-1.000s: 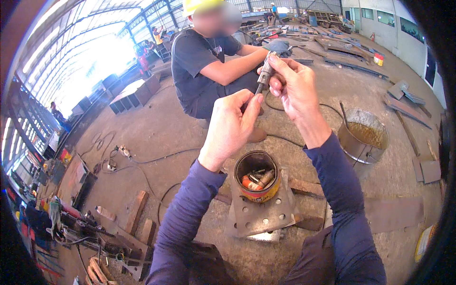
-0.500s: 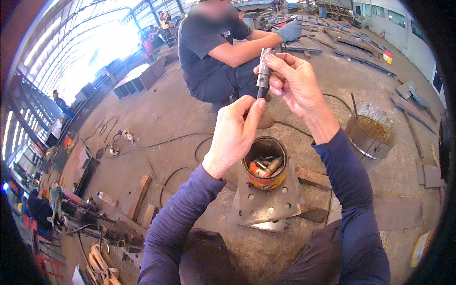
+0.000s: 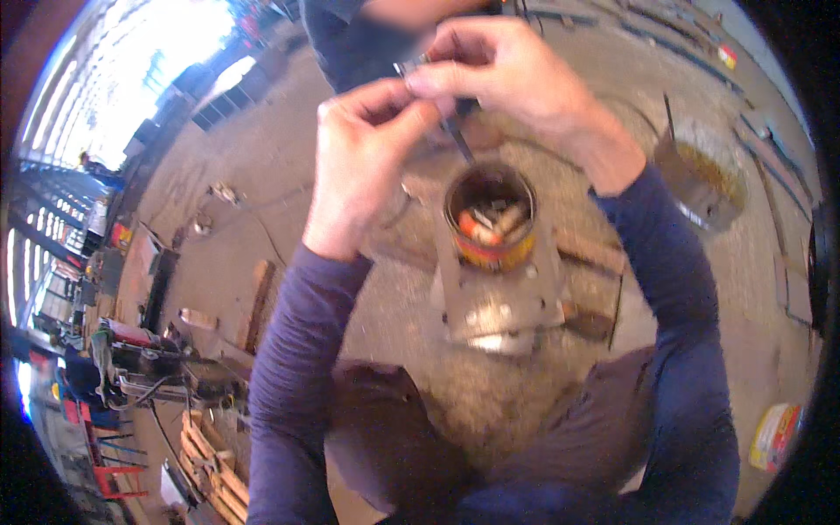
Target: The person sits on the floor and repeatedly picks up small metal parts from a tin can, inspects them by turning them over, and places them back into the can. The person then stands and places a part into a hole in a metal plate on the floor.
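My left hand (image 3: 360, 149) and my right hand (image 3: 516, 74) meet high in front of me, both closed with fingertips pinched around a small silver metal bit (image 3: 402, 66). Only its end shows between the fingers; motion blur hides the rest. A dark rod (image 3: 457, 140) sticks out below the hands, slanting down toward an open tin can (image 3: 493, 254). Whether rod and bit are joined cannot be seen. Inside the can lie several metal pieces (image 3: 492, 223), some orange. It stands on a metal plate with holes (image 3: 503, 306), between my knees and the hands.
A crouching person (image 3: 350, 44) faces me just beyond my hands. Wooden blocks (image 3: 591, 254) lie by the plate. To the right stands a cut metal drum (image 3: 700, 188); a coloured bucket (image 3: 777, 436) is at lower right. Machinery (image 3: 140, 367) and timber (image 3: 214, 468) fill the left.
The view has tilted down. Both hands have turned the bit from upright to slanting and closed together over it, so less of it shows. The hands sit further left.
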Available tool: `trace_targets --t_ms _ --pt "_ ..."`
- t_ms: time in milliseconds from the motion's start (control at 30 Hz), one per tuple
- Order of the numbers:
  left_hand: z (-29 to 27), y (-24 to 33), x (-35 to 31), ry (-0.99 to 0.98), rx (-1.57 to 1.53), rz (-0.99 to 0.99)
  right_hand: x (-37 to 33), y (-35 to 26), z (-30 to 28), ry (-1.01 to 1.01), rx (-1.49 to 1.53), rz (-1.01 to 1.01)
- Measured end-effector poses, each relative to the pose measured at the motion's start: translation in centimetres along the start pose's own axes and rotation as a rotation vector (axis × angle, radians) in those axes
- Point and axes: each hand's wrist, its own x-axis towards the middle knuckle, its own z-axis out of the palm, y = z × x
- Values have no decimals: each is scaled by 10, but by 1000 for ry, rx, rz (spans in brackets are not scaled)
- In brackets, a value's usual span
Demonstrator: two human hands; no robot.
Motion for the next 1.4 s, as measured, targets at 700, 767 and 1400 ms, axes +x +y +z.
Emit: trace_targets --t_ms 700,767,1400 --pt "55 -12 -12 -48 355 110 -321 167 8 190 -785 394" --pt "50 -16 -14 -7 396 89 -327 174 30 343 -684 403" --pt "25 -48 -39 -292 241 -106 -326 188 19 224 -740 368"
